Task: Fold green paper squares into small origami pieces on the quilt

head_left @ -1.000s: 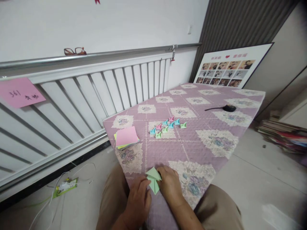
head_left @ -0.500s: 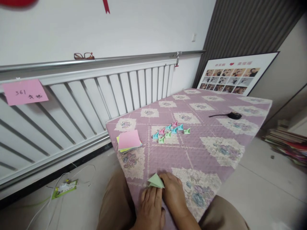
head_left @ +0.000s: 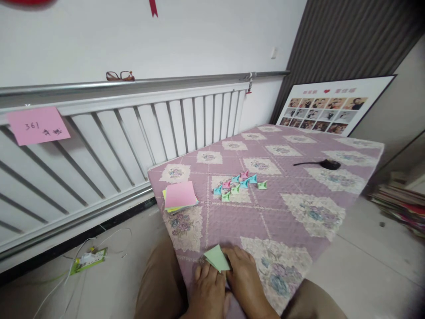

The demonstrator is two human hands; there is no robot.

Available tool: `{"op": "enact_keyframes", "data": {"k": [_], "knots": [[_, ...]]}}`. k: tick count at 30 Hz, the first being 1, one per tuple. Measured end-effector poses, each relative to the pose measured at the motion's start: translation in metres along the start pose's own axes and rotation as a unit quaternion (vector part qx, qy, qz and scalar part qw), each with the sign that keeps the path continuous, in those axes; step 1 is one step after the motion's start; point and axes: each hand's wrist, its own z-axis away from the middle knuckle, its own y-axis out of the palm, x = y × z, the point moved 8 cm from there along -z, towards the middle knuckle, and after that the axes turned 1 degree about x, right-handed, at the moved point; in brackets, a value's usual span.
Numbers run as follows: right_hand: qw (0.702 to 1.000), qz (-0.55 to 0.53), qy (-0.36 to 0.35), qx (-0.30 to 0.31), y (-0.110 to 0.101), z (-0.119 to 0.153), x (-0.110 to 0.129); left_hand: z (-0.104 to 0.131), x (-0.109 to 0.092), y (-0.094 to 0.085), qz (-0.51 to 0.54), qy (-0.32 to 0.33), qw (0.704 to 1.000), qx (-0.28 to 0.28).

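Note:
A folded light green paper (head_left: 217, 258) lies at the near end of the cloth-covered table. My left hand (head_left: 210, 285) rests over its lower edge, fingers close together and pressing it down. My right hand (head_left: 244, 272) is curled at the paper's right side, fingertips holding that edge. Farther up the table stand several small folded paper pieces (head_left: 235, 189) in green, blue and pink. To their left is a stack of square paper sheets (head_left: 180, 195), pink on top with yellow beneath.
The patterned tablecloth (head_left: 232, 217) covers the table beside a white radiator (head_left: 172, 124). A black ladle-like object (head_left: 330, 164) lies at the right. Glasses (head_left: 120, 75) sit on the pipe. A power strip (head_left: 89, 261) is on the floor at left.
The green paper now shows a broader face, with a point toward my fingers. Both hands stay on it with slight finger shifts. The whole view has moved a little.

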Motion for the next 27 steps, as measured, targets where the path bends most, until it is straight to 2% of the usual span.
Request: {"op": "enact_keyframes", "data": {"k": [4, 9, 15, 20, 23, 27], "knots": [[1.000, -0.009, -0.008, 0.003, 0.002, 0.002, -0.003, -0.004, 0.000, -0.005, 0.006, 0.006, 1.000, 0.010], [0.999, -0.019, -0.033, 0.013, 0.003, 0.006, -0.001, -0.014, 0.008, -0.008, -0.015, 0.020, 0.999, 0.048], [0.994, -0.083, -0.064, 0.030, -0.007, 0.008, -0.003, -0.023, 0.014, -0.018, -0.076, 0.092, 0.989, 0.084], [0.990, -0.132, -0.037, 0.012, -0.016, -0.012, -0.021, -0.028, 0.017, -0.028, -0.095, 0.130, 0.982, 0.096], [0.995, -0.093, -0.040, 0.011, -0.015, -0.030, -0.025, -0.030, 0.018, -0.028, -0.097, 0.143, 0.980, 0.099], [0.996, -0.048, -0.058, 0.047, -0.009, -0.048, -0.021, -0.032, 0.021, -0.025, -0.111, 0.148, 0.979, 0.083]]}}
